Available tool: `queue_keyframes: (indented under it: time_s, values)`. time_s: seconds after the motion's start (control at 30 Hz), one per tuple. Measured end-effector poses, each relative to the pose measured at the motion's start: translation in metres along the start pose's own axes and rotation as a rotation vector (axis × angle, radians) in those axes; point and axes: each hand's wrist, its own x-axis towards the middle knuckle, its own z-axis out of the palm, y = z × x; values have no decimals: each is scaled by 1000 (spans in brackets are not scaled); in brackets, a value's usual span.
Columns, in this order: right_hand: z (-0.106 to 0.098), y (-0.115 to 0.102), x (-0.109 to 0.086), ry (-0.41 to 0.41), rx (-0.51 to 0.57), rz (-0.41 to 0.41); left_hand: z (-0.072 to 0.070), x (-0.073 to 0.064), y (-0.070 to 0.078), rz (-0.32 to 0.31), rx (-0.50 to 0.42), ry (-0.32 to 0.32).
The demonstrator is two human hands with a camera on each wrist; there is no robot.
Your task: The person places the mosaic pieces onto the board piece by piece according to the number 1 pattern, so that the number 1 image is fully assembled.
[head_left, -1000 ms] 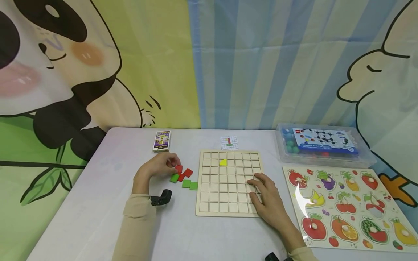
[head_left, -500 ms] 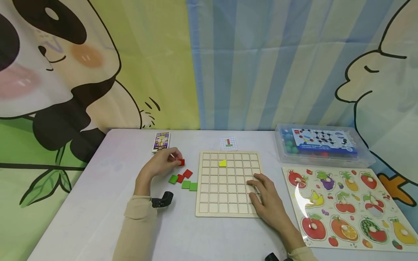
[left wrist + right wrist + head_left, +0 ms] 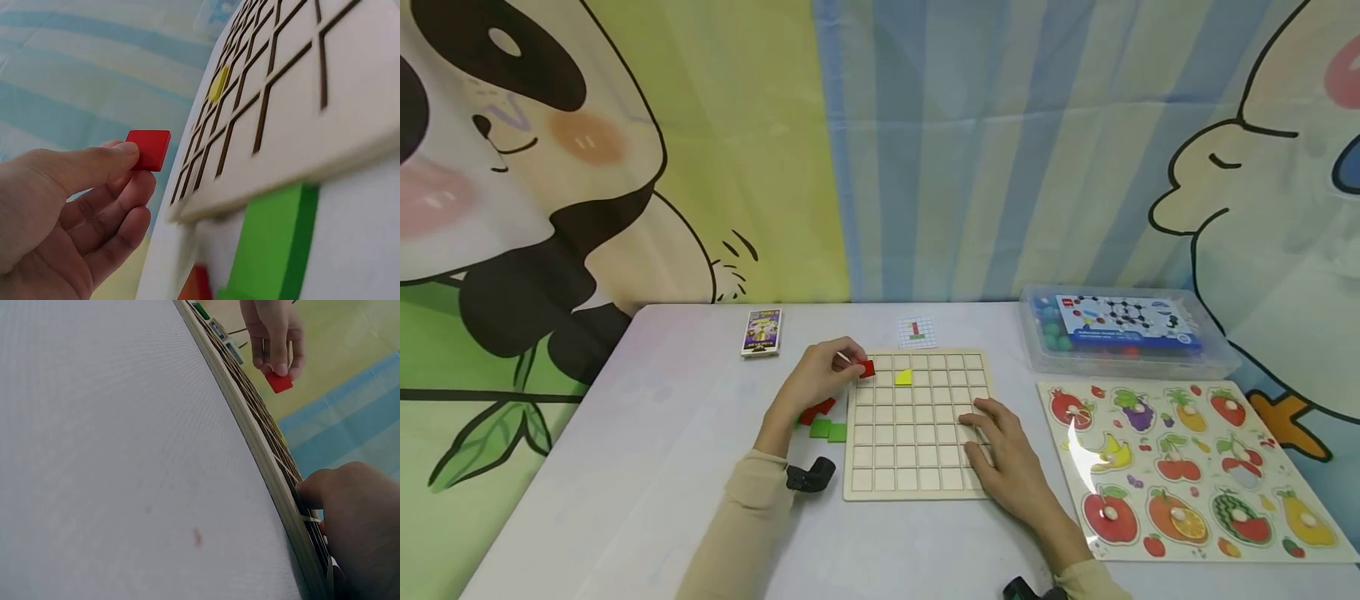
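Note:
My left hand (image 3: pixel 814 379) pinches a red square tile (image 3: pixel 867 368) between thumb and fingers, above the far left corner of the wooden grid board (image 3: pixel 917 467). In the left wrist view the tile (image 3: pixel 149 149) is held apart from the board. One yellow piece (image 3: pixel 903 378) lies in a cell near the board's far side. My right hand (image 3: pixel 1011 467) rests on the board's right edge, its fingers loosely bent. Left of the board lie green tiles (image 3: pixel 821 428) and red tiles (image 3: pixel 817 411), partly hidden by my left wrist.
Behind the board lies a small pattern card (image 3: pixel 917 332). A card box (image 3: pixel 762 333) stands at the back left. To the right are a clear plastic case (image 3: pixel 1127 329) with coloured balls and a fruit puzzle board (image 3: pixel 1195 475). A printed curtain (image 3: pixel 940 167) hangs behind the table.
My left hand has lifted a red tile from the pile and carried it right, to over the board's far left corner. The right hand stays on the board's edge. The head view has shifted slightly.

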Motion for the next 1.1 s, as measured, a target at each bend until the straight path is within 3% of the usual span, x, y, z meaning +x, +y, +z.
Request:
queue_keyframes:
  time_s: [0.33, 0.67, 1.1]
  values:
    - [1, 1, -1, -2, -5, 3, 27, 14, 16, 70, -15, -59]
    - [-1, 1, -1, 7, 1, 2, 42, 35, 33, 85, -46, -142]
    - [1, 2, 0, 6, -3, -24, 56, 39, 43, 66, 181, -125]
